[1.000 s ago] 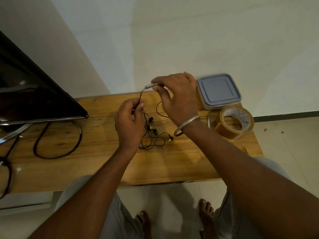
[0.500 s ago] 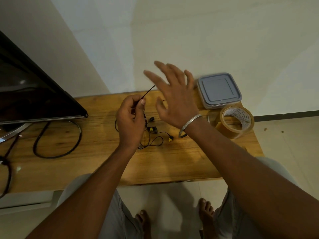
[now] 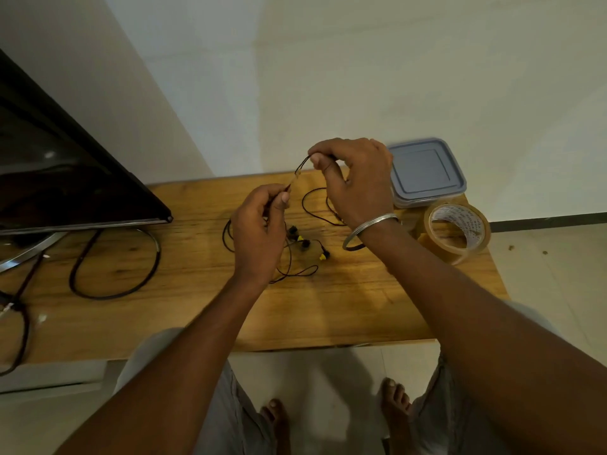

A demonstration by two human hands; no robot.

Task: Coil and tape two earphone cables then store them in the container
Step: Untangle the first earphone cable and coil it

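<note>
A black earphone cable point(image 3: 303, 208) with black and yellow earbuds point(image 3: 307, 246) lies tangled on the wooden table point(image 3: 345, 307). My left hand point(image 3: 259, 231) pinches one stretch of the cable above the tangle. My right hand point(image 3: 356, 178), with a metal bangle on the wrist, pinches the same cable a little higher and to the right, so a short length runs taut between both hands. A loop hangs below my right hand. The grey lidded container point(image 3: 425, 172) sits shut at the table's far right corner, with a roll of brown tape point(image 3: 456, 231) in front of it.
A dark TV screen point(image 3: 65, 178) on a metal stand fills the left of the table, with thick black power cables point(image 3: 115, 274) looped beside it. A white wall runs behind. My knees and bare feet show below the near edge.
My right hand, spread open above the cable half a second ago, has closed and now pinches the cable again. My left hand has kept its grip and shifted slightly.
</note>
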